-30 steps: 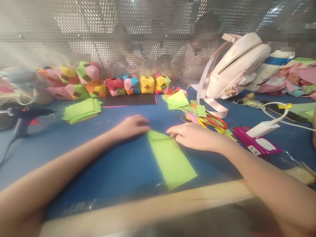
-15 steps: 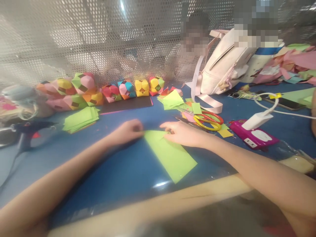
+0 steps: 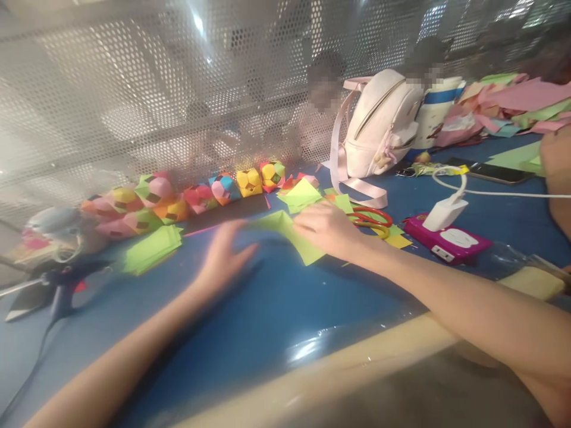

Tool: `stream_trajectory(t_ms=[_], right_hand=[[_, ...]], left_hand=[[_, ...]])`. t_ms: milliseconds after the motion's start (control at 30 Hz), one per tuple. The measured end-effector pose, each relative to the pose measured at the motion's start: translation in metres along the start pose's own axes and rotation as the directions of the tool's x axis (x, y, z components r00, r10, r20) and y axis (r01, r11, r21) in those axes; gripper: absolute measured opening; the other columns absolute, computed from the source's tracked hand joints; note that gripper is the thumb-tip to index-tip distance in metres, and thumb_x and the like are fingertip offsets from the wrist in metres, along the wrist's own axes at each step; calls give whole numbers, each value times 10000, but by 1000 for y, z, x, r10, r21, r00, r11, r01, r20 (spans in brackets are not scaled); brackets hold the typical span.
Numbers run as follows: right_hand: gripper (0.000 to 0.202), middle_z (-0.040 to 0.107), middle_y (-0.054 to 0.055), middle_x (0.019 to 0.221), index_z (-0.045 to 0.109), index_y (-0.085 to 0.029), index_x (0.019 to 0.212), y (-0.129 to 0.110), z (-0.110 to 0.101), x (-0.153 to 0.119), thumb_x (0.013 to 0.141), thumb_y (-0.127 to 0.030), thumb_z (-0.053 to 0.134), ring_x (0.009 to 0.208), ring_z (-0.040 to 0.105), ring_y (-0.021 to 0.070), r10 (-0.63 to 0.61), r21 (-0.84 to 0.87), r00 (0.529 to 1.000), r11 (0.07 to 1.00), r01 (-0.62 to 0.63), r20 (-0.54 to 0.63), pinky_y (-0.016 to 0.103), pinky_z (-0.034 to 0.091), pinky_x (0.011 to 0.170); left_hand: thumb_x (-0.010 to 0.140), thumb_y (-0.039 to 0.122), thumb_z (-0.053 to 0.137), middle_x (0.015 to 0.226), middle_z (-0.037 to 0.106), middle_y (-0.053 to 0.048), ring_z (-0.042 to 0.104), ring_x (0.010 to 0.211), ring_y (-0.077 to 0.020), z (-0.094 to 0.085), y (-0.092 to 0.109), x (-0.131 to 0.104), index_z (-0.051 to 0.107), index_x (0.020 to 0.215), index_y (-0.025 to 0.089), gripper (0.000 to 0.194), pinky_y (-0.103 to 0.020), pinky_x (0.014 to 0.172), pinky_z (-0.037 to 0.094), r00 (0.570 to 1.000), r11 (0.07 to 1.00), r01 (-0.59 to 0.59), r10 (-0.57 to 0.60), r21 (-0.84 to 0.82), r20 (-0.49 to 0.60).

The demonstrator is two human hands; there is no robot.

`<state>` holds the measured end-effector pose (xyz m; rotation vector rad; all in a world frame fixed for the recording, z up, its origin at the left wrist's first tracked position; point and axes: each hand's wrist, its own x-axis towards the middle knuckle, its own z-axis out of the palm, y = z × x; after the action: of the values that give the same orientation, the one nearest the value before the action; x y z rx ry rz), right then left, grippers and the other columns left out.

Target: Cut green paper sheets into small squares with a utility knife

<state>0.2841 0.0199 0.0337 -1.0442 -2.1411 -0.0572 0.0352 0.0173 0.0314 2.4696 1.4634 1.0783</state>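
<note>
My right hand [image 3: 323, 224] is closed on a light green sheet of paper [image 3: 307, 252], which bends beneath and left of the fingers. Apart from the sheet, my left hand [image 3: 227, 252] is smeared by motion over the blue table, thumb and fingers spread with nothing between them. Left of it lies a stack of light green paper [image 3: 154, 248]. Just beyond my right hand are more green pieces [image 3: 301, 195]. Scissors with red and yellow handles [image 3: 372, 217] lie right of that hand, partly hidden by it.
Folded paper balls [image 3: 154, 193] line the back by a perforated metal screen [image 3: 178, 89]. A glue gun [image 3: 65, 285] stands at left. To the right are a pink backpack [image 3: 375, 131], a purple power strip [image 3: 446, 238] with a white plug, a phone [image 3: 499, 171] and paper scraps [image 3: 526, 107].
My left hand has let go of the green sheet's corner and opened. My right hand has moved the sheet away from me, and it now bends. The camera view has tilted.
</note>
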Motion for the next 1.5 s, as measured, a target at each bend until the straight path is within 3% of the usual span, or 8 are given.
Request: stream_trajectory(t_ms=[267,500,667,800,1100,1233,1367,1500], right_hand=[[333,625,44,702,691,-183,794,-23,-8,-5,937,-145,392,708,487,178,-287,-283,957,916,286,39,330,300,729],[300,683,82,838,689,-157,961,-19,-9,-4,967,-238,400,829,556,211,-308,-206,951,932,297,-24,367,355,805],[481,628,149,1210,537,-126,1256,0,-4,3,848,-361,634,1129,557,246,20,211,969,977,33,-248,396,407,969],[592,581,167,1286,508,-137,1251,7,7,6,745,-351,728,914,647,190,357,620,932,719,-313,57,350,527,797],[317,730,73,904,685,-137,930,-34,24,-3,689,-333,746,613,636,138,269,803,863,325,-500,428,275,542,573],[200,703,47,716,696,-143,753,-21,24,-2,757,-341,671,720,666,196,321,774,924,523,-356,208,327,534,696],[135,718,70,924,699,-182,818,0,18,-5,832,-251,584,901,633,194,31,542,990,839,51,-141,347,481,840],[190,702,82,859,685,-181,754,10,24,-11,846,-125,529,828,579,183,-290,192,955,943,273,67,323,433,768]], left_hand=[[864,301,601,1341,567,-133,435,1319,-309,-12,27,1,503,1286,220,440,-531,1121,198,923,846,-299,373,441,-90],[879,167,537,962,692,-74,615,899,-202,-12,23,4,669,930,219,151,-344,796,465,870,852,-458,488,255,-70],[875,259,550,883,656,-21,608,851,-165,-20,23,8,641,865,216,101,-302,796,486,951,985,-144,112,-92,-289],[862,388,547,859,660,-10,618,785,-161,-16,18,8,623,923,221,193,-285,710,510,932,917,114,-232,-382,-278],[824,475,575,820,672,-41,636,707,-176,18,33,-10,609,919,195,297,-311,625,531,943,743,279,-331,-609,27],[820,466,595,895,687,-57,646,820,-199,19,31,-7,626,892,198,280,-349,740,534,967,782,211,-254,-587,10],[823,379,625,1003,662,-71,610,959,-204,8,18,-3,634,854,206,176,-366,882,490,998,912,-57,43,-406,-44],[822,289,633,1009,641,-96,598,968,-209,5,7,-8,656,862,198,101,-358,872,487,947,947,-185,244,-264,210]])
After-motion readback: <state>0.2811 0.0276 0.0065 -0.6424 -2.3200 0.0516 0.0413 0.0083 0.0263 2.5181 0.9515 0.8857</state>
